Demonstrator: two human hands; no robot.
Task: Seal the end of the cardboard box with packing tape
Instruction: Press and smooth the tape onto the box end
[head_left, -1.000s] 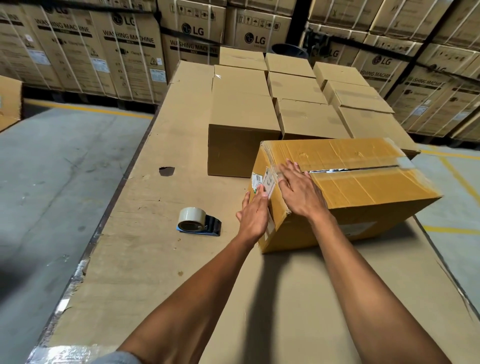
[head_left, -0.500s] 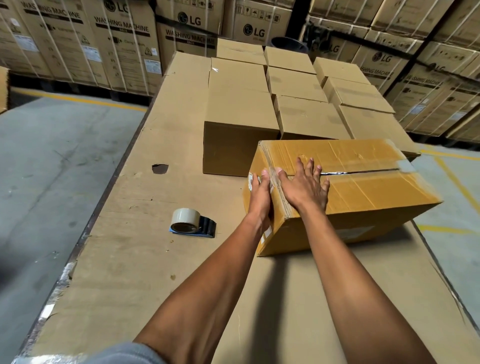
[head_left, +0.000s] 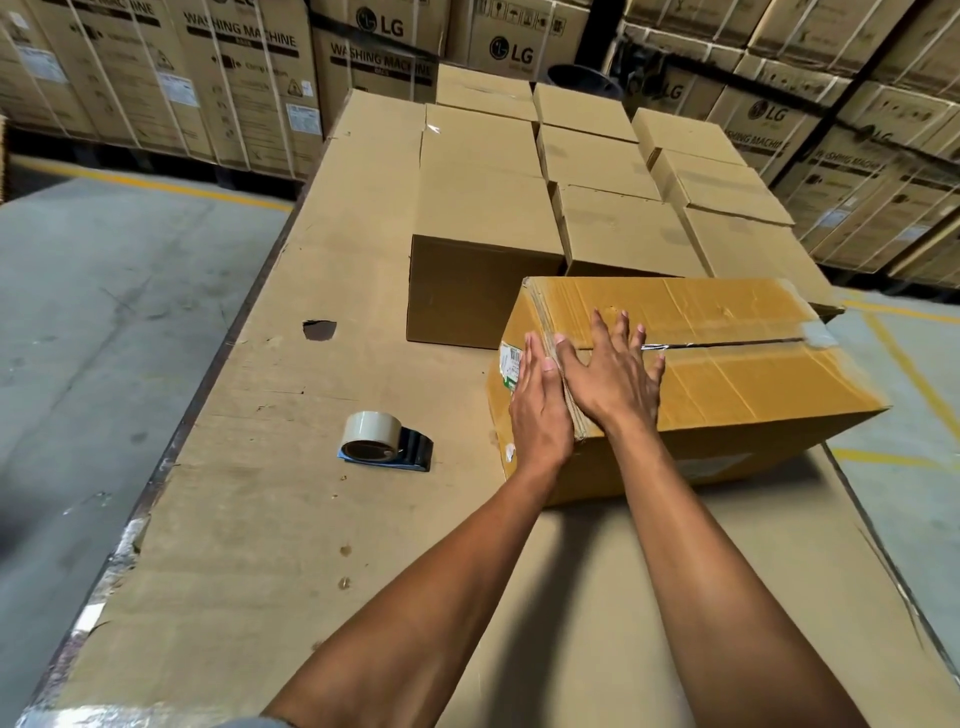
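Note:
A yellowish cardboard box (head_left: 727, 379) wrapped in glossy tape lies on the cardboard-covered table (head_left: 291, 519), its near-left end turned toward me. My left hand (head_left: 537, 410) lies flat against that end face, fingers pointing up, beside a small white and green label (head_left: 510, 366). My right hand (head_left: 610, 379) presses flat on the top of the box at the same edge, fingers spread across the taped centre seam. A roll of beige packing tape in a dark blue dispenser (head_left: 384, 441) rests on the table, left of the box and apart from both hands.
Several plain brown boxes (head_left: 483, 208) stand in rows behind the taped box. Tall stacks of LG washing machine cartons (head_left: 249, 78) line the back. A small dark hole (head_left: 319, 329) marks the table cover. Grey concrete floor (head_left: 93, 312) drops away on the left.
My left hand slid up the end face from below the label to flat against it. My right hand moved forward on the box top and spread its fingers. The tape dispenser stayed put.

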